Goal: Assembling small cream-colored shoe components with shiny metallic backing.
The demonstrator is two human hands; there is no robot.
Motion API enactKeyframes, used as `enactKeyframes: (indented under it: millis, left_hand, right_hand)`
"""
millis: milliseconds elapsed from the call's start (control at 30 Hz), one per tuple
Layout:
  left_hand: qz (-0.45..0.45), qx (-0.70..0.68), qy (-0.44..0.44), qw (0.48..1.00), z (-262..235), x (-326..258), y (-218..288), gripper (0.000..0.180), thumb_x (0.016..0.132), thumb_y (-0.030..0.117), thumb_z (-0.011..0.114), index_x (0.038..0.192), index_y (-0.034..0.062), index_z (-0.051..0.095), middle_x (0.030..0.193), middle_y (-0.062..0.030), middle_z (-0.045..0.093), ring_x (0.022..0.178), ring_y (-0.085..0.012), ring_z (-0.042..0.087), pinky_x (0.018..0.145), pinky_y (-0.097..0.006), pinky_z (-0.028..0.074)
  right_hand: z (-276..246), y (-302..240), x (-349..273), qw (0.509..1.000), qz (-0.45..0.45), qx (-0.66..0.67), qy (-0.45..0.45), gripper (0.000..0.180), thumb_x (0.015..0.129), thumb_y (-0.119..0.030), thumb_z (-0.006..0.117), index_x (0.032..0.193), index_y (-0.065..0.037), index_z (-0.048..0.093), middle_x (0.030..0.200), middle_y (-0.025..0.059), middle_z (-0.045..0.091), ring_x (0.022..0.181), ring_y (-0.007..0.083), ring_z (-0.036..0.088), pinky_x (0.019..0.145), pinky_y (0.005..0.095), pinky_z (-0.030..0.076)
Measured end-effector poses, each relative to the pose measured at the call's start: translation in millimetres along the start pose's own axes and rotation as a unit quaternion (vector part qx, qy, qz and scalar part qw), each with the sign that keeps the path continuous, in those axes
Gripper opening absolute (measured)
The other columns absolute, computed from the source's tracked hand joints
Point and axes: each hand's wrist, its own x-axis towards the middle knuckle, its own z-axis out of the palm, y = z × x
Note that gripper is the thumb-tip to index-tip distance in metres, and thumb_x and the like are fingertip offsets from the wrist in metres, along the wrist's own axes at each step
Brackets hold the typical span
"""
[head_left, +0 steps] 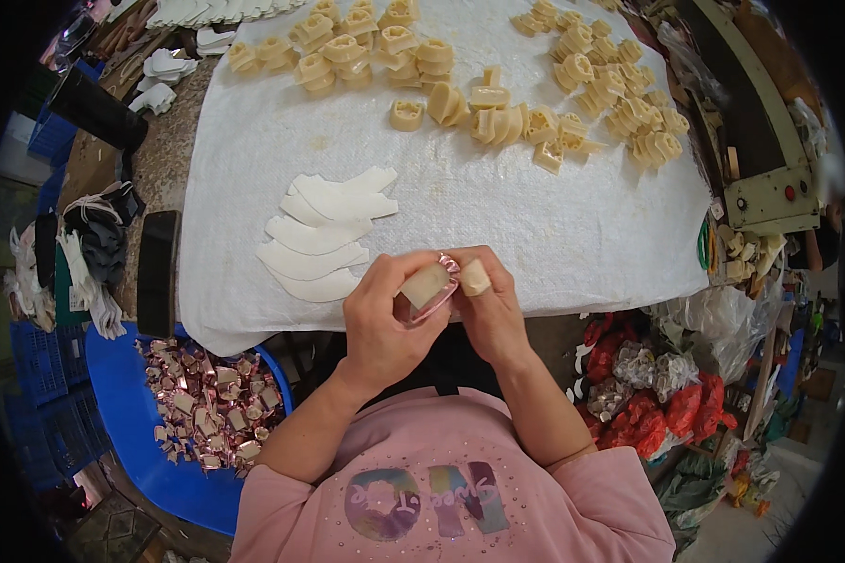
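Both hands are close together just over the near edge of the table. The left hand (380, 324) is curled around a small shiny pink piece (429, 298) with a cream pad on it. The thumb and fingers are shut on it and press the cream part down. The right hand (490, 305) pinches the other end of the same piece. A thumb wrapped in pale tape (476, 277) sits on top. So the pink piece is held up in the air between the 2 hands, not lying on the cloth.

To do this well, I think the cream pad should sit flat and straight on the pink part. The thumbs should press from the middle out to the edges so no bumps stay. Both hands need to hold tight so the little piece does not slip or twist.

On the white cloth (573, 225) just past the hands lies a stack of white curved strips (324, 235), close to the left hand. Farther back are lots of cream finished pieces (498, 117), spread out in bunches. Down by the left elbow is a blue bin (127, 403) with a heap of shiny pink pieces (211, 403) in it. A black phone (157, 272) lies beside the cloth.
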Motion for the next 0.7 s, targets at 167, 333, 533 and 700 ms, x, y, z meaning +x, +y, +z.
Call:
enactKeyframes:
  millis: [167,333,533,700]
  left_hand:
    - [-0.313,-0.467,-0.148,0.813,-11.9,-1.2,-2.7,0.042,0.088,0.022,0.064,0.117,-0.0002,0.043,0.080,-0.0035,0.055,0.062,-0.0082,0.049,0.052,-0.022,0.041]
    - [-0.270,-0.397,-0.189,0.857,-12.1,-6.8,1.5,0.036,0.092,0.031,0.057,0.109,0.0008,0.050,0.079,-0.0039,0.054,0.064,-0.0088,0.049,0.056,-0.022,0.040]
    - [-0.094,-0.217,-0.038,0.971,-12.4,-9.2,-5.8,0.017,0.084,0.005,0.065,0.097,-0.0011,0.056,0.093,-0.0070,0.051,0.080,-0.0145,0.052,0.071,-0.026,0.044]
    - [0.000,-0.202,-0.023,0.979,-8.0,-6.2,-4.1,0.011,0.078,0.001,0.069,0.087,0.0025,0.062,0.085,-0.0061,0.055,0.073,-0.0159,0.053,0.063,-0.027,0.044]
  right_hand:
    - [-8.7,-12.9,4.0,0.963,-0.174,-0.169,-0.115,0.035,0.090,-0.017,0.057,0.120,-0.001,0.050,0.106,0.0069,0.047,0.093,0.0164,0.046,0.086,0.0297,0.037]
    - [-7.8,-16.3,0.7,0.999,-0.046,-0.002,-0.028,0.036,0.089,-0.013,0.056,0.122,-0.002,0.049,0.098,0.0051,0.054,0.083,0.0125,0.055,0.074,0.0248,0.046]
    - [-5.0,-23.5,-3.4,0.994,0.059,0.096,0.008,0.029,0.089,-0.014,0.047,0.115,-0.002,0.054,0.090,0.0058,0.060,0.069,0.0095,0.057,0.056,0.0229,0.047]
    - [12.5,-30.5,-6.7,0.984,0.115,0.134,0.018,0.024,0.090,-0.016,0.041,0.100,-0.001,0.056,0.080,0.0065,0.060,0.064,0.0101,0.054,0.050,0.0218,0.042]
